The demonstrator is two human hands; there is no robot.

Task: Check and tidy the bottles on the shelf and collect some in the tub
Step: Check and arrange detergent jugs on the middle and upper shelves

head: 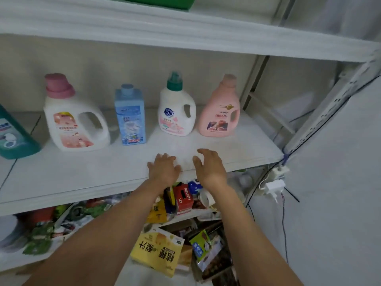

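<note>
Five bottles stand upright in a row on the white shelf [92, 174] in the head view, and both hands are out in front of them. From the left: a teal bottle [14, 135], cut off by the frame edge; a big white bottle with a pink cap [72, 118], handle to the right; a blue bottle [130, 116] with square shoulders just beside it; then a gap, and a smaller white bottle with a green cap [175, 112]; and last a pink bottle [220, 112], near the right-hand post of the rack. All five sit towards the back of the board, labels facing out, each apart from its neighbour.

Now the hands: the left hand [164, 169] lies palm down at the front edge of the shelf, fingers spread and fairly straight, gripping nothing. The right hand [210, 168] is just beside it, palm down too, fingers loosely curved with the thumb held apart, and it holds nothing either. Whether either palm actually touches the board is hard to tell. Both are well short of the bottles, roughly in line with the green-capped one and the pink one.

Below, the lower shelf is crowded: a red box [183, 198], a yellow packet [158, 250], green wrappers [41, 238]. Off to the right a white plug adapter [275, 186] hangs by the post with thin cables
</note>
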